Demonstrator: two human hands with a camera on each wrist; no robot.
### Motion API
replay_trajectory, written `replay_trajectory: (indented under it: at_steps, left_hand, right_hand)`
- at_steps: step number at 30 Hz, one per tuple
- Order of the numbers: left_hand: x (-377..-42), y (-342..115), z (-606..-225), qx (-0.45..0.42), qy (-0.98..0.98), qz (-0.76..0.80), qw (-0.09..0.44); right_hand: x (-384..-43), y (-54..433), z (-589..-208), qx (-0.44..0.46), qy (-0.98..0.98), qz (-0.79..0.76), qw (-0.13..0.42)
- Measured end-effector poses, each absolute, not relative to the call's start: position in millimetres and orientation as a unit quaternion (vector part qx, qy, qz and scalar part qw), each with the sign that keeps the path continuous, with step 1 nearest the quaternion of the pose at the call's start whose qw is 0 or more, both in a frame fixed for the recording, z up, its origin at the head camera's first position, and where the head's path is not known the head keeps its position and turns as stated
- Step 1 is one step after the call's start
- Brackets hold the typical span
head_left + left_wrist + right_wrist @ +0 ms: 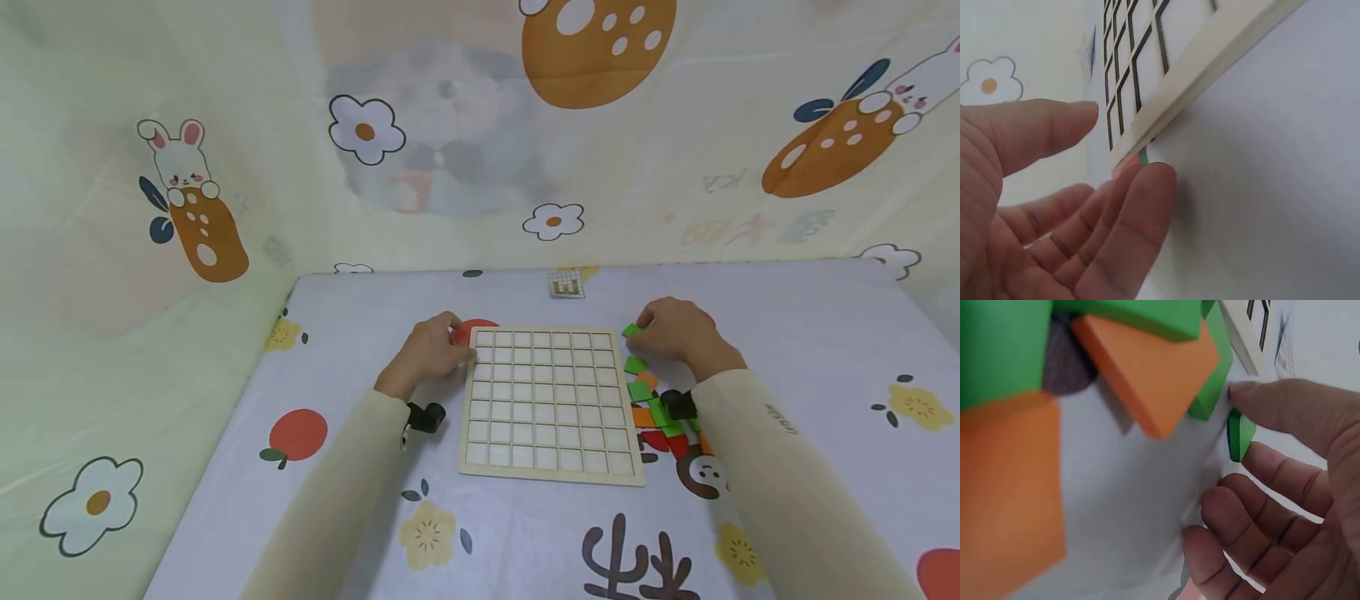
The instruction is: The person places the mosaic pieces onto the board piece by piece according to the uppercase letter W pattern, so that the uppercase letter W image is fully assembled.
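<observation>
A square wooden grid board [551, 477] lies on the table between the hands. My left hand [429, 354] is at its upper left edge, fingers loosely bent. In the left wrist view the thumb [1054, 128] and fingers are spread apart beside the board's rim [1197, 81], with nothing between them. Beyond the board's upper right corner, my right hand [678, 333] pinches a green square tile [1241, 434] between thumb and index finger. Green and orange tiles [643, 417] lie in a loose heap along the board's right side, partly hidden by the right wrist.
A small printed card [566, 284] with a grid picture lies behind the board. The white tablecloth [360, 517] carries printed fruit and flowers. Behind the table hangs a patterned curtain [465, 167].
</observation>
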State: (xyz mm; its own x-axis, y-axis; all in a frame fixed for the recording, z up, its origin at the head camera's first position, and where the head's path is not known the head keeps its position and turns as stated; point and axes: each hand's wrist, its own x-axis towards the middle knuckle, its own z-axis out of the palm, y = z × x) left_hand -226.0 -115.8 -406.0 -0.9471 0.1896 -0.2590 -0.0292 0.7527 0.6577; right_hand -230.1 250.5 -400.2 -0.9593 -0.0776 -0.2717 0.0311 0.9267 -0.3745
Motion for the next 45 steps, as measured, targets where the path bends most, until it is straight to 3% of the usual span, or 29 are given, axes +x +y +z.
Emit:
replay_trajectory:
  at_steps: [14,20,33,39,45]
  left_hand:
    - [-204,-113,-415,0.036,0.894,0.408,0.179]
    - [-199,-113,-418,0.023,0.881,0.435,0.184]
    - [-191,-113,-420,0.01,0.877,0.445,0.182]
    - [-190,-113,-422,0.006,0.875,0.454,0.17]
    - [-189,-114,-424,-0.001,0.865,0.473,0.164]
  right_hand:
    - [-231,246,-402,-0.02,0.974,-0.199,0.11]
    - [-229,249,-408,-0.002,0.957,-0.273,0.1]
    - [-230,253,-412,0.04,0.861,-0.482,0.156]
    - [-231,253,-413,0.025,0.887,-0.431,0.164]
    - [-235,249,-409,-0.031,0.95,-0.284,0.127]
